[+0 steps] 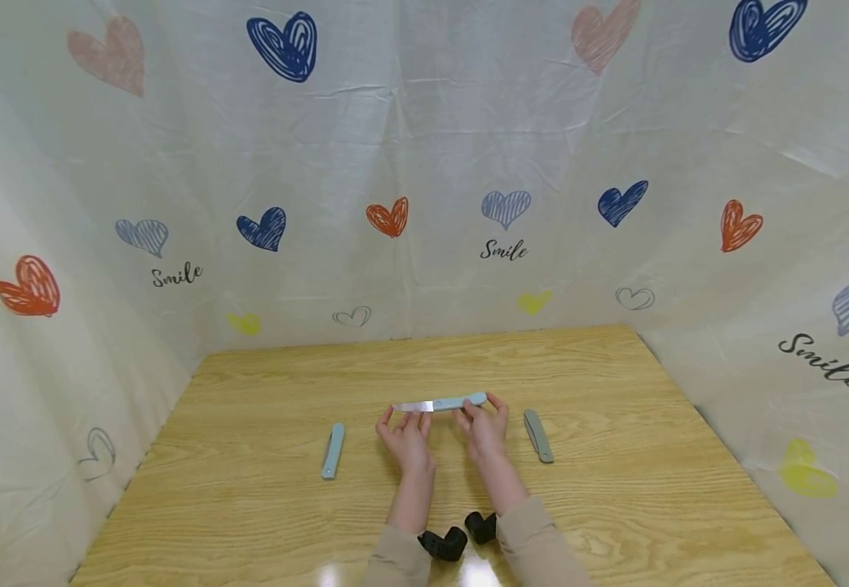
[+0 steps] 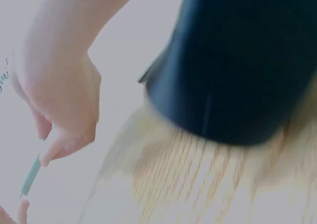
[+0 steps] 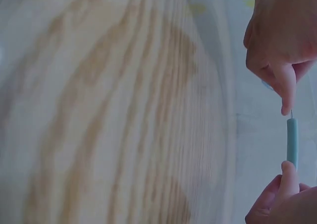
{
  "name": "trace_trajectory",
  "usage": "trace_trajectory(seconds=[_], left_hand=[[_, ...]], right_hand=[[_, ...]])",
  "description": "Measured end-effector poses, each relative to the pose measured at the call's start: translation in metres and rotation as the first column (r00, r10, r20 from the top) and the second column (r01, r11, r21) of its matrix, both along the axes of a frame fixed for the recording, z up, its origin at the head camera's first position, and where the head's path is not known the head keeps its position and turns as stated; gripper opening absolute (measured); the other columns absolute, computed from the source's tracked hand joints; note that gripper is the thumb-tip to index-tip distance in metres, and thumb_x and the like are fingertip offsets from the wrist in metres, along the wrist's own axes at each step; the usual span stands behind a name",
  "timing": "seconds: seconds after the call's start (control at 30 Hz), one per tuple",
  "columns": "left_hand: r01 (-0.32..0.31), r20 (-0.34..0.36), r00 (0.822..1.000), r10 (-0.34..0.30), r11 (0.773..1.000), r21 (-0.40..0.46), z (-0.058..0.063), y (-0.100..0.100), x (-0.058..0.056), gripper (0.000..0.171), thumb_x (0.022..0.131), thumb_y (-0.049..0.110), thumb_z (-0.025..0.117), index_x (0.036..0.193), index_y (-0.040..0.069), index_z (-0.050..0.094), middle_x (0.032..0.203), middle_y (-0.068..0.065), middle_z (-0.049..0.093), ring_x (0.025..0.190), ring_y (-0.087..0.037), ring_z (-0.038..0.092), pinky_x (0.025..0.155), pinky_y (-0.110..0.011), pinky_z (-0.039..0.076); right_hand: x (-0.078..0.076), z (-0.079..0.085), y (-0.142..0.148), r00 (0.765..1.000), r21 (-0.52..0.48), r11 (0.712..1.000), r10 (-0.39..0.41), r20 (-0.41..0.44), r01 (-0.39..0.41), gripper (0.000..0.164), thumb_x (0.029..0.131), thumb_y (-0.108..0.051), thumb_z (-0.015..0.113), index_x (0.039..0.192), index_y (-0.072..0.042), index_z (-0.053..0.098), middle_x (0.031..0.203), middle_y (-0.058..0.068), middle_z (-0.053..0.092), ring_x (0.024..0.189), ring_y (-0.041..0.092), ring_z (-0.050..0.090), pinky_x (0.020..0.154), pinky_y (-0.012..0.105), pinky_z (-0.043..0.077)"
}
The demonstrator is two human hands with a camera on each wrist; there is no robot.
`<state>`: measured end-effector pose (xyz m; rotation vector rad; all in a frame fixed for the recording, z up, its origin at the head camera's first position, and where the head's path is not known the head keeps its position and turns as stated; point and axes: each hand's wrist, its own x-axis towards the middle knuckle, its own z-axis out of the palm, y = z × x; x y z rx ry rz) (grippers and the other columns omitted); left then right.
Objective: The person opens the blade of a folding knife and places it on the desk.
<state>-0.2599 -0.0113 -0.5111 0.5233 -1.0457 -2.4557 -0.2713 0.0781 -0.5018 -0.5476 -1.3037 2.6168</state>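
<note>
A folding knife with a light blue handle (image 1: 461,402) is held out level above the table, its blade (image 1: 413,406) extended to the left. My right hand (image 1: 488,432) pinches the far end of the handle between thumb and fingers. At the blade, my left hand (image 1: 408,444) has its thumb by the tip and its fingers along the lower edge. In the right wrist view the handle (image 3: 292,144) shows edge-on between the two hands, and most of the blade is hidden behind the left hand (image 3: 282,45).
On the wooden table (image 1: 263,522), a folded light blue knife (image 1: 333,451) lies to the left and a folded grey-green knife (image 1: 538,436) to the right. Black wrist devices (image 1: 444,545) sit by both sleeves. A heart-printed sheet (image 1: 439,277) hangs around the table.
</note>
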Motion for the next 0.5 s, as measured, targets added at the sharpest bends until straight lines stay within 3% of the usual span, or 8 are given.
trace_trajectory(seconds=[0.2,0.4,0.5], left_hand=[[0.039,0.024,0.999,-0.038,0.999,-0.034,-0.004,-0.006,-0.007,0.052,0.095,-0.011,0.047,0.141,-0.007,0.023,0.113,-0.022,0.041,0.095,-0.022,0.058,0.094,-0.037,0.054],[0.101,0.068,0.993,-0.097,0.993,-0.065,-0.005,-0.015,-0.012,0.058,0.092,-0.011,0.051,0.144,-0.012,0.025,0.101,-0.017,0.053,0.085,-0.018,0.062,0.098,-0.047,0.049],[0.131,0.087,0.988,-0.124,0.988,-0.075,-0.007,-0.017,-0.013,0.060,0.093,-0.011,0.051,0.145,-0.013,0.022,0.094,-0.013,0.056,0.082,-0.017,0.061,0.097,-0.045,0.051]], right_hand=[[-0.008,-0.005,0.009,0.997,0.074,0.995,0.073,0.004,-0.073,0.056,0.095,0.011,0.048,0.144,0.006,0.020,0.133,0.031,0.038,0.105,0.026,0.061,0.101,0.037,0.048],[-0.012,-0.006,0.019,0.987,0.092,0.983,0.156,0.024,-0.158,0.059,0.095,0.012,0.046,0.148,0.006,0.020,0.118,0.022,0.045,0.097,0.021,0.058,0.106,0.042,0.043],[-0.011,-0.005,0.022,0.980,0.121,0.973,0.192,0.042,-0.196,0.059,0.096,0.011,0.046,0.149,0.007,0.020,0.113,0.018,0.046,0.094,0.019,0.056,0.105,0.041,0.044]])
